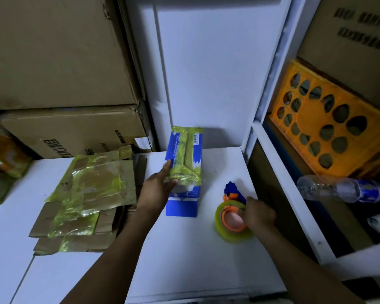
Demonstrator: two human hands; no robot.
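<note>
Presently a blue box [183, 172] is held over the middle of the white table [75, 270]; whether its near end rests on the tabletop cannot be told. It is gripped at its left edge by the left hand [160, 185], with the fingers laid along the side and the thumb curled onto the taped face. A tape dispenser [230, 224] is set on the table just to the right of the box, apart from it. It is clasped by the right hand [258, 213], whose fingers are curled over the roll, though their exact placing is lost in blur.

The box is judged light and fairly stiff, being thin card, though its walls could be dented if squeezed hard. Its upper face is wrapped in glossy yellowish tape, likely slick, so hold is better taken across the plain blue sides or at the corners. The dispenser is judged rigid and light, and hold is best taken at its blue handle, away from the cutting edge.

Flattened cardboard [86, 194] is piled to the left. An orange crate [323, 132] and a bottle [342, 189] are seen on the shelf at right.
</note>
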